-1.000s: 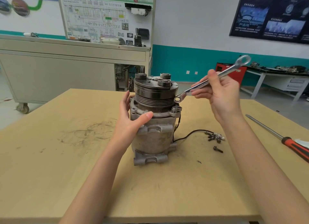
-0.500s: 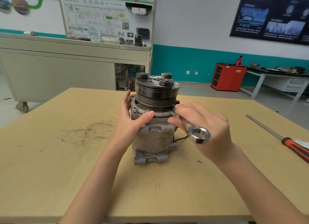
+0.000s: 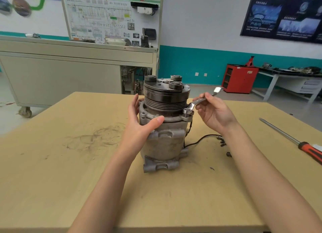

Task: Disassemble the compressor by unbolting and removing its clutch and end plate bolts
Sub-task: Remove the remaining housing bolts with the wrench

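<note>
Fingers [image 3: 133, 102] of the left hand [image 3: 139, 130] are curling around the compressor [image 3: 165, 142], the thumb lying across its front flange. It is standing upright in the middle of the bench [image 3: 52, 180], its cast grey body looking grimy, with a dark grooved clutch pulley [image 3: 167, 95] sitting on top. The ring end of a silver wrench [image 3: 196, 103] is sitting over a flange bolt [image 3: 187, 113] on its right side, the right hand [image 3: 214, 114] pinching the shank. Loose bolts [image 3: 223, 143] and an orange-handled screwdriver [image 3: 296, 142] are lying farther right.
</note>
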A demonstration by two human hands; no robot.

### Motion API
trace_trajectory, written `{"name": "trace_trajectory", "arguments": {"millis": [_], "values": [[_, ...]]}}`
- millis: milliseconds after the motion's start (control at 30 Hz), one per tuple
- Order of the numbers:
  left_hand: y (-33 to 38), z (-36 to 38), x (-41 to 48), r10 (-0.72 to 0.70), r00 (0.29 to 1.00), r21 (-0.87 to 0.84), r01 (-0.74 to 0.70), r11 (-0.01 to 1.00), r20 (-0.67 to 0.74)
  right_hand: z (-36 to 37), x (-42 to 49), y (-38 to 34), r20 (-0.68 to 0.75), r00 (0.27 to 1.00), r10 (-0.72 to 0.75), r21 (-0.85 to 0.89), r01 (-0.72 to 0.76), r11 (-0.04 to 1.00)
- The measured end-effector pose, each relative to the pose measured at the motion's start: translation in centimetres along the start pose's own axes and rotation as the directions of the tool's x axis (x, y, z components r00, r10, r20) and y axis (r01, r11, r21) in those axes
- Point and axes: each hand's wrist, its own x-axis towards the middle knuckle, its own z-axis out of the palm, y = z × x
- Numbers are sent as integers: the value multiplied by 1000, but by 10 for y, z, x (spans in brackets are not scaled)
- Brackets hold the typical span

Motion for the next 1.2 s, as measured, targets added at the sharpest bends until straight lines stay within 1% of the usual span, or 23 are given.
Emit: {"name": "trace_trajectory", "arguments": {"millis": [100, 167, 233, 267, 333, 400, 467, 500, 567, 600, 633, 667, 700, 767, 867, 967, 1000, 1033, 1067, 1100, 1133, 1167, 1200], "values": [[0, -1, 0, 0, 1000, -8, 0, 1000, -1, -1, 11, 4, 30, 996, 79, 45, -81, 996], [0, 0, 0, 3, 1000, -11, -3, 1000, -2, 1, 11, -1, 2, 998, 67, 51, -67, 996], [1, 0, 0, 6, 1000, -8, -6, 1000, 0, 8, 5, -14, -83, 996, -32, 43, 36, 998], [0, 0, 0, 7, 1000, -9, -7, 1000, -1, 13, 1, -21, -156, 981, -112, -7, 112, 994], [0, 0, 0, 10, 1000, -13, -10, 1000, -6, 26, -12, -34, -275, 908, -316, -229, 257, 939], [-1, 0, 1, 10, 1000, -18, -10, 1000, -4, 41, -28, -39, -230, 821, -523, -491, 367, 791], [-1, 0, 1, 10, 1000, -15, -10, 1000, -3, 56, -43, -36, -63, 752, -656, -695, 439, 570], [-1, 0, 1, 10, 1000, -15, -10, 1000, -4, 62, -50, -32, 47, 716, -697, -768, 472, 433], [-1, 0, 1, 10, 1000, -19, -10, 1000, -4, 69, -57, -23, 305, 625, -719, -851, 517, 88], [-2, 0, 1, 11, 1000, -20, -11, 1000, -4, 71, -59, -17, 426, 572, -701, -847, 524, -87], [-2, 0, 1, 13, 1000, -21, -13, 1000, -4, 72, -59, -12, 520, 518, -679, -823, 515, -237], [-2, 0, 1, 17, 1000, -20, -17, 1000, -4, 73, -60, -8, 585, 470, -661, -795, 495, -351], [-2, 0, 1, 20, 1000, -19, -20, 1000, -5, 75, -60, -5, 624, 434, -650, -771, 476, -423], [-3, 0, 2, 26, 1000, -19, -27, 999, -11, 79, -61, 2, 661, 394, -639, -743, 463, -484], [-5, 1, 3, 46, 999, -14, -46, 999, -22, 85, -62, 13, 706, 398, -586, -707, 440, -553], [-4, 1, 3, 46, 999, -11, -46, 999, -16, 87, -61, 20, 772, 367, -519, -635, 422, -646], [-3, 1, 2, 40, 999, -14, -40, 999, -13, 84, -61, 19, 772, 357, -526, -636, 416, -651], [-2, 1, 2, 37, 999, -15, -37, 999, -12, 81, -62, 18, 750, 353, -560, -662, 424, -618], [-1, 1, 1, 33, 999, -14, -34, 999, -12, 76, -63, 17, 688, 368, -625, -718, 467, -516], [-1, 1, 0, 28, 1000, -12, -28, 1000, -12, 70, -64, 17, 574, 415, -706, -782, 534, -322], [0, 1, 0, 21, 1000, -12, -21, 1000, -11, 65, -65, 17, 410, 494, -767, -803, 594, -46], [1, 1, 0, 15, 1000, -13, -15, 1000, -12, 59, -64, 16, 221, 595, -773, -752, 608, 254], [1, 1, 0, 12, 1000, -12, -12, 1000, -12, 53, -60, 13, 42, 693, -720, -636, 574, 516]]}}
